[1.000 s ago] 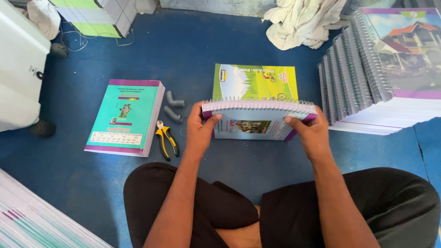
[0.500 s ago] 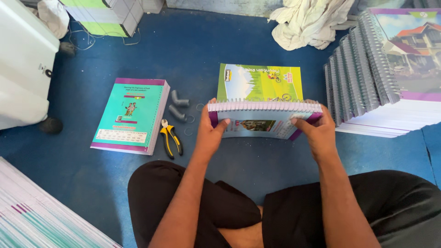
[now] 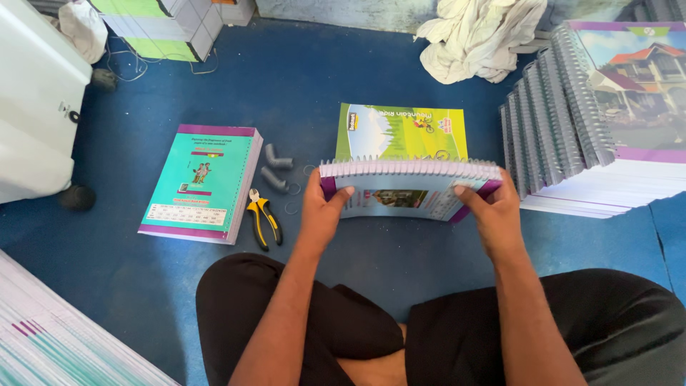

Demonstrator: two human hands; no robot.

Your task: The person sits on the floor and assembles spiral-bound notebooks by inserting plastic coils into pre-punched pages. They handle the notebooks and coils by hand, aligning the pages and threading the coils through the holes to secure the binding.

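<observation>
Spiral-bound notebook: held on edge just above the blue floor, binding coil uppermost, cover facing the person, in front of the crossed legs. Left hand: closed on the notebook's left end, thumb across the front cover. Right hand: closed on the right end, thumb on the cover, fingers behind.

Green-covered notebook: flat on the floor just behind the held one, partly hidden by it.

Teal and purple stack of books: flat on the floor to the left, well apart from the left hand.

Yellow-handled pliers: on the floor between the teal stack and the left hand, handles toward the person.

Grey tube pieces: two, on the floor just beyond the pliers, with small wire rings beside them.

Stack of spiral-bound notebooks: fanned, at right, near the right hand.

White cloth: crumpled, at the far edge of the floor.

White machine: at far left.
</observation>
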